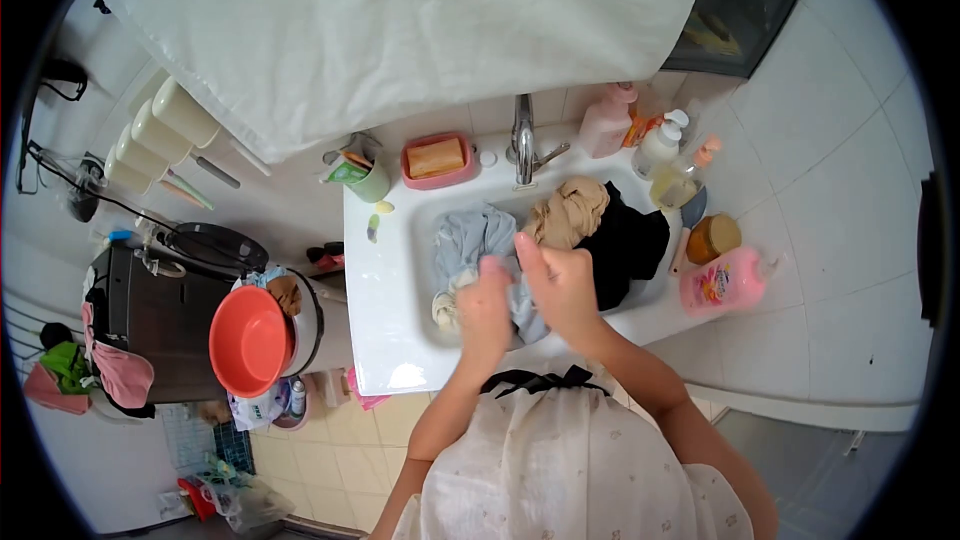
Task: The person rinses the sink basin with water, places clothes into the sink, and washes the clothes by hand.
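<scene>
Scanning from the left, we find a red basin (250, 342) perched, it seems, on a white tub (305, 325) with a brown cloth (285, 294) at its far edge. On the left ledge of the sink (385, 290), a green cup (370, 183) gathers what look like toothbrushes (355, 157); a pink soap dish (440, 183) holds an orange soap bar (436, 159), presumably off the wet surface. Inside the sink, a grey-blue cloth (470, 240) lies bunched, probably so the walls contain it. Our left hand (485, 305) is blurred over it; we can't make out how its fingers stand or what they grip. Our right hand (563, 285), just beside, has fingers curled in and thumb pointing far; any cloth within is hidden. Farther right sit a tan cloth (570, 212) and a black cloth (632, 245). A clear pump bottle (680, 180) with yellowish liquid (668, 190) stands near an amber jar (714, 238), likely for easy reach.
</scene>
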Tool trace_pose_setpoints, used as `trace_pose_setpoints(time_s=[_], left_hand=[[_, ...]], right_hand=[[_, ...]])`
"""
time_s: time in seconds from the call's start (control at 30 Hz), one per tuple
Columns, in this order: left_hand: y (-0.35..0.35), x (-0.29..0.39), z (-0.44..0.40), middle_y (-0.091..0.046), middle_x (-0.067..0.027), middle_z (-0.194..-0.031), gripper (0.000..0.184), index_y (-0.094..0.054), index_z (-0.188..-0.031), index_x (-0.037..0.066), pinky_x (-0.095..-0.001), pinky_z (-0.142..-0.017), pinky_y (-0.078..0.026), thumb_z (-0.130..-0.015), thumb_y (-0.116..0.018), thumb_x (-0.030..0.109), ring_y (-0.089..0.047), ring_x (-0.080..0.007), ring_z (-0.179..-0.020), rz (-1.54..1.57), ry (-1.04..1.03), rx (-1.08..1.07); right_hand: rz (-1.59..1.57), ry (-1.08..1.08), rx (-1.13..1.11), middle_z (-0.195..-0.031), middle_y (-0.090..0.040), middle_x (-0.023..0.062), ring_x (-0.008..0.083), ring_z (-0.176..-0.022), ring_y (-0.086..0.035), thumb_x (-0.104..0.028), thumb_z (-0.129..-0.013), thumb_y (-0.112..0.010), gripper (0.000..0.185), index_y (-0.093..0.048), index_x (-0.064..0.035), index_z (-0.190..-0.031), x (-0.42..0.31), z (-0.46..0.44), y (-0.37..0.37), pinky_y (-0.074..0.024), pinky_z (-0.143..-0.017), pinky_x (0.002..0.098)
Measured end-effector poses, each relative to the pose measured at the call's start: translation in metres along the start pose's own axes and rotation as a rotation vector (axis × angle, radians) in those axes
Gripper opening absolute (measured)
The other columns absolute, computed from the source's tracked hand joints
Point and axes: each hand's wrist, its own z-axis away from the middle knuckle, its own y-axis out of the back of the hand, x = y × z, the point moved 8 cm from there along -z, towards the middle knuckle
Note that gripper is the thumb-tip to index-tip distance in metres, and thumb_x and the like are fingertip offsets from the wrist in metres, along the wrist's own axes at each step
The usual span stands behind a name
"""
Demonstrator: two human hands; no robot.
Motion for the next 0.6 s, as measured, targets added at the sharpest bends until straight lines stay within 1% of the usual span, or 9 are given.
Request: trace_pose_setpoints(time_s=[0.1, 0.13, 0.2, 0.27, 0.33, 0.4, 0.47, 0.53, 0.6], left_hand=[[0.018, -0.004, -0.009, -0.041, -0.0016, -0.050, 0.044, -0.046, -0.059, 0.000, -0.0258, -0.045, -0.029, -0.092, -0.033, 0.026, -0.035, -0.0077, -0.048, 0.243, -0.068, 0.065], [0.019, -0.004, -0.009, -0.041, -0.0016, -0.050, 0.044, -0.046, -0.059, 0.000, -0.0258, -0.045, -0.029, -0.092, -0.033, 0.026, -0.035, -0.0077, -0.048, 0.242, -0.067, 0.066], [0.018, -0.001, -0.007, -0.041, -0.0020, -0.050, 0.042, -0.046, -0.059, 0.000, -0.0268, -0.044, -0.028, -0.091, -0.034, 0.025, -0.035, -0.0084, -0.048, 0.188, -0.070, 0.029], [0.013, -0.004, -0.005, -0.040, -0.0016, -0.050, 0.041, -0.044, -0.059, 0.000, -0.0266, -0.043, -0.027, -0.091, -0.035, 0.024, -0.034, -0.0086, -0.048, 0.287, -0.039, 0.060], [-0.001, -0.007, 0.003, -0.039, -0.0011, -0.050, 0.041, -0.043, -0.059, 0.000, -0.0263, -0.043, -0.027, -0.091, -0.035, 0.023, -0.034, -0.0087, -0.048, 0.385, -0.011, 0.089], [-0.008, 0.004, 0.021, -0.035, -0.0004, -0.049, 0.041, -0.039, -0.057, 0.002, -0.0266, -0.042, -0.025, -0.091, -0.035, 0.023, -0.032, -0.0091, -0.047, 0.199, -0.172, 0.202], [-0.006, -0.014, 0.013, -0.037, -0.0002, -0.051, 0.042, -0.039, -0.057, 0.003, -0.0274, -0.042, -0.026, -0.092, -0.034, 0.027, -0.033, -0.0095, -0.048, 0.190, -0.032, 0.212], [-0.011, -0.027, -0.003, -0.041, -0.0005, -0.053, 0.045, -0.041, -0.058, 0.002, -0.0276, -0.044, -0.029, -0.092, -0.032, 0.031, -0.035, -0.0091, -0.050, 0.647, 0.045, 0.010], [-0.015, -0.012, 0.007, -0.043, -0.0002, -0.053, 0.049, -0.043, -0.059, 0.000, -0.0263, -0.046, -0.030, -0.092, -0.031, 0.035, -0.038, -0.0091, -0.052, 0.341, 0.120, 0.046]], right_hand=[[-0.364, -0.269, -0.362, -0.052, -0.030, 0.0041, 0.0039, -0.053, -0.029, -0.020, -0.079, -0.058, 0.031, -0.044, 0.0003, -0.060, 0.023, 0.002, -0.013, -0.0260, -0.044, 0.0233], [-0.365, -0.270, -0.363, -0.052, -0.030, 0.0041, 0.0039, -0.053, -0.029, -0.020, -0.079, -0.058, 0.031, -0.044, 0.0003, -0.060, 0.021, 0.002, -0.012, -0.0260, -0.044, 0.0233], [-0.093, -0.151, -0.719, -0.054, -0.030, 0.0029, 0.0041, -0.054, -0.030, -0.024, -0.077, -0.060, 0.033, -0.044, -0.0004, -0.060, 0.005, 0.020, -0.029, -0.0272, -0.047, 0.0216], [0.023, -0.068, -0.632, -0.048, -0.029, 0.0032, 0.0084, -0.046, -0.031, -0.024, -0.075, -0.061, 0.040, -0.033, -0.0035, -0.054, -0.004, 0.025, -0.033, -0.0290, -0.044, 0.0273], [0.226, 0.583, -0.157, -0.048, -0.038, 0.0049, 0.0159, -0.044, -0.041, -0.019, -0.069, -0.063, 0.032, -0.039, -0.0063, -0.053, -0.038, 0.026, -0.012, -0.0332, -0.044, 0.0304], [0.275, 0.628, -0.045, -0.049, -0.043, 0.0050, 0.0217, -0.048, -0.046, -0.015, -0.064, -0.063, 0.025, -0.042, -0.0095, -0.053, -0.044, 0.018, -0.006, -0.0357, -0.045, 0.0333], [0.409, 0.635, -0.001, -0.050, -0.043, 0.0036, 0.0196, -0.048, -0.046, -0.014, -0.066, -0.061, 0.022, -0.044, -0.0106, -0.053, -0.044, 0.018, -0.010, -0.0361, -0.045, 0.0319], [0.429, 0.639, 0.030, -0.047, -0.041, 0.0047, 0.0202, -0.045, -0.044, -0.012, -0.068, -0.060, 0.024, -0.043, -0.0093, -0.051, -0.043, 0.014, -0.010, -0.0352, -0.042, 0.0319], [0.481, 0.638, 0.081, -0.042, -0.038, 0.0069, 0.0213, -0.039, -0.041, -0.008, -0.071, -0.058, 0.029, -0.042, -0.0068, -0.047, -0.042, 0.009, -0.006, -0.0332, -0.037, 0.0320]])
